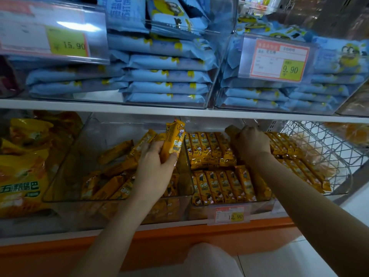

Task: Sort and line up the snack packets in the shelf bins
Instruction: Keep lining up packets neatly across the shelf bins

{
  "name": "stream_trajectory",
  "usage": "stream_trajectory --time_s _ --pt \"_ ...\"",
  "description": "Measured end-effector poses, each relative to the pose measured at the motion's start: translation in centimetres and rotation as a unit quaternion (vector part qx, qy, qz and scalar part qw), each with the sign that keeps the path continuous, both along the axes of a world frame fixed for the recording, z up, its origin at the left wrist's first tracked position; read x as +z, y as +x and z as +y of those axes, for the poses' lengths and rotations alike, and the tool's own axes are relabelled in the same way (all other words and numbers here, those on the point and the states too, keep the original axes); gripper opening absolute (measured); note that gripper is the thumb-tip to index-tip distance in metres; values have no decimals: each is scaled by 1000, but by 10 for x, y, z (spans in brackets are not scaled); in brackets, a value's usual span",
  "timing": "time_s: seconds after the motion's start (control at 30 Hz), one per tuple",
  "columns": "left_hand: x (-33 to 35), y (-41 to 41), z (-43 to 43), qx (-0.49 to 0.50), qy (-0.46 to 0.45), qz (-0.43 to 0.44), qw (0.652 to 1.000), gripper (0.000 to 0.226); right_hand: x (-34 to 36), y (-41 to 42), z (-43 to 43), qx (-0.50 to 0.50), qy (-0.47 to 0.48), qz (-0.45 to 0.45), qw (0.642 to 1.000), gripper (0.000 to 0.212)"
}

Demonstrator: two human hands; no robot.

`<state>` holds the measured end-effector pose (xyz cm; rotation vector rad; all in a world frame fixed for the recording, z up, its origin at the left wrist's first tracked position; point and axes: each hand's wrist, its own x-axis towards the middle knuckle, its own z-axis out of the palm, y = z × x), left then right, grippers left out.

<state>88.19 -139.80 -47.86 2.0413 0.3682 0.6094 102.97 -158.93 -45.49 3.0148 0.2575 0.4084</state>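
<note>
Two hands are in the lower shelf bins. The left hand (157,162) grips a yellow packet (173,140), thumb on one side and fingers on the other. It holds the packet upright above the divide between two clear bins.

Under it, the left bin (79,201) is a jumble. Its loose packets (117,188) lie at all angles, piled toward the right side.

Over to the right hand (252,141): it is at the back of the right bin (261,206), knuckles up. Its fingers curl round the end of a shadowed packet (230,129), which pokes out to the left of the fist.

This bin looks orderly. The lined-up packets (223,186) lie side by side in a front row and a back row, labels facing up. A price tag (228,215) reading 12.90 hangs on its front wall, and just to its right sits a wire basket (319,140). Big yellow bags (22,176) fill the far left.

Above the white shelf board (139,109), blue packets (169,74) are stacked flat in clear bins. A 15.90 tag (67,44) and a 9.90 tag (279,60) hang in front of them.
</note>
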Motion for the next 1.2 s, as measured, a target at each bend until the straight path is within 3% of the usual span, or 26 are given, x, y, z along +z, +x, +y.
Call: stream_trajectory --time_s 0.17,0.3,0.4,0.47,0.6,0.87,0.97,1.07,1.2 --pt "0 -2 -1 0 -6 -5 1000 42 -10 0 7 3 -167 34 985 26" --pt "1 -3 0 0 -9 -8 1000 42 -21 11 9 -15 -222 3 975 38" --pt "1 -3 0 2 -10 -11 1000 39 -26 17 4 71 -251 -17 965 46" --pt "1 -3 -1 3 -12 -10 1000 38 -33 21 1 123 -261 21 957 50" --pt "1 -3 -1 0 -18 -8 1000 37 -41 17 -3 105 -172 121 972 40" --pt "5 -5 0 -21 -56 -2 998 29 -42 5 0 78 -50 146 985 56" --pt "7 -8 5 -30 -103 -14 994 17 -38 -13 11 107 74 122 984 66" --pt "12 -19 15 -23 -119 -34 992 13 -28 -48 35 222 250 53 941 41" --pt "15 -39 42 9 -99 -61 993 19 -11 -91 82 364 348 64 861 27"
